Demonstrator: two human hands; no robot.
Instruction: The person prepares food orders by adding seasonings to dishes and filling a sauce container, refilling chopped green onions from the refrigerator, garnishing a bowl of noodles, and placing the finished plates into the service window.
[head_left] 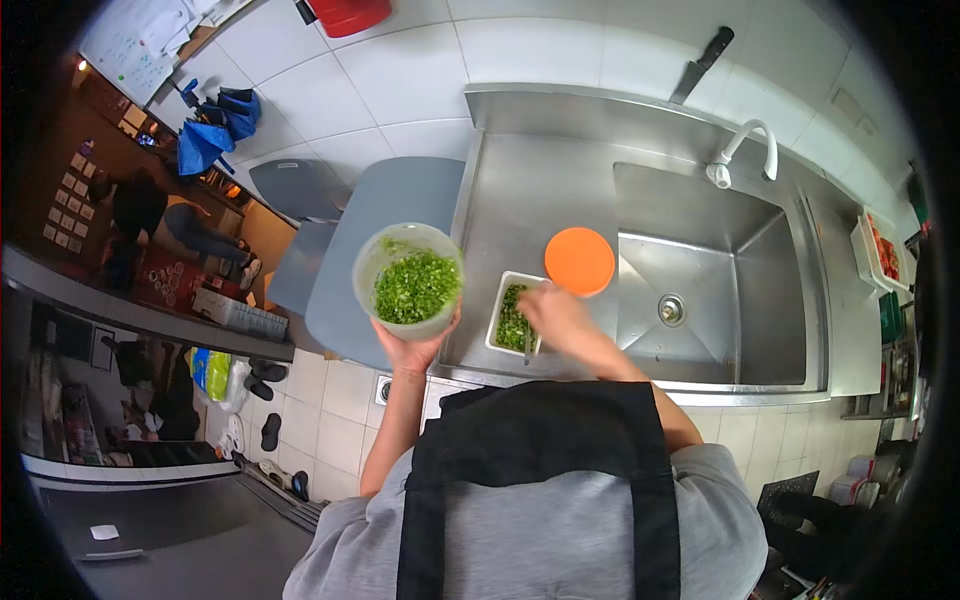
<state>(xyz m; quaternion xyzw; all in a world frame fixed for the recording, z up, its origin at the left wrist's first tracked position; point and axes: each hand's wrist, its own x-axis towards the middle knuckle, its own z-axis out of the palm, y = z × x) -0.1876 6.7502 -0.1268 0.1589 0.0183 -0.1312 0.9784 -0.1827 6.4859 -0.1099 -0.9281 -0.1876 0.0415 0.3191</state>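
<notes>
My left hand [412, 348] supports a round translucent tub [365, 262] from below, tilted a little so that its heap of chopped green onions [415, 288] shows. On the steel counter stands a small white rectangular container [492, 335], also with chopped green onions [512, 325] in it. My right hand [552, 315] is over this container's right side, fingers closed and slightly blurred. A thin metal utensil [527, 345] shows just below these fingers; whether they grip it I cannot make out. Behind the hand, an orange round lid [580, 260] lies flat on the counter.
To the right is a steel sink [735, 340] with a white faucet [720, 172]. A knife [703, 65] is on the wall behind. A grey chair [300, 240] and grey table [345, 290] stand left. Other people [150, 210] are in the far-left room.
</notes>
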